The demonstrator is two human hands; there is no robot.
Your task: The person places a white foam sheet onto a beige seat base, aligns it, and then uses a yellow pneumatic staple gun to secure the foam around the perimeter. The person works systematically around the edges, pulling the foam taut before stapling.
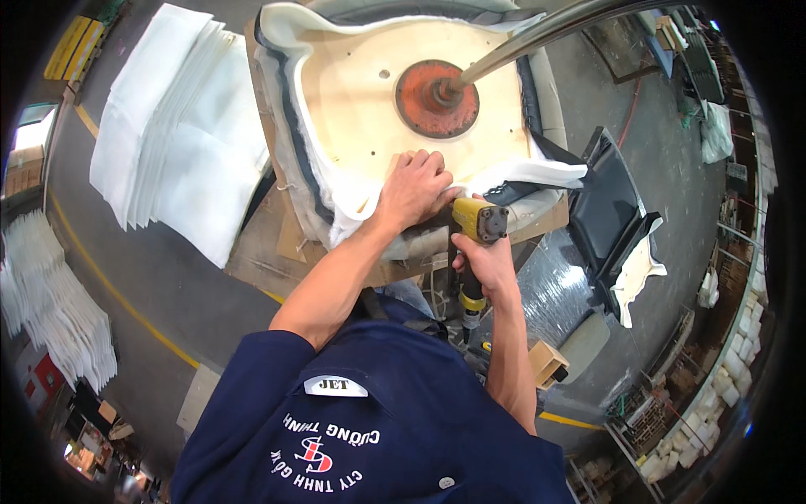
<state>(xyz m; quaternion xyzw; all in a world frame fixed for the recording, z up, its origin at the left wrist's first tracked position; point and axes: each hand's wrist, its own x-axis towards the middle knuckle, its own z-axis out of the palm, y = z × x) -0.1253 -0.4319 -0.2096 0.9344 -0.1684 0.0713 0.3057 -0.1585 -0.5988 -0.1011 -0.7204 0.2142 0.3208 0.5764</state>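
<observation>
A pale plywood seat panel (344, 101) lies in front of me, with white padding (529, 172) and a black cover (508, 195) turned up around its edges. At the panel's near edge my left hand (413, 191) is closed, its curled fingers pressing the cover's edge against the wood. Just to its right, my right hand (489, 262) grips a yellow and black staple gun (475, 220). The gun's nose is at the near edge of the cover, and its tip is hidden. A red round clamp plate (416, 92) presses on the middle of the panel.
From the clamp plate a metal rod (537, 38) slants up to the right. White padding sheets (168, 126) are stacked on the left. A black covered seat (604, 202) sits on the right, near a small wooden box (546, 364). An air hose hangs below the gun.
</observation>
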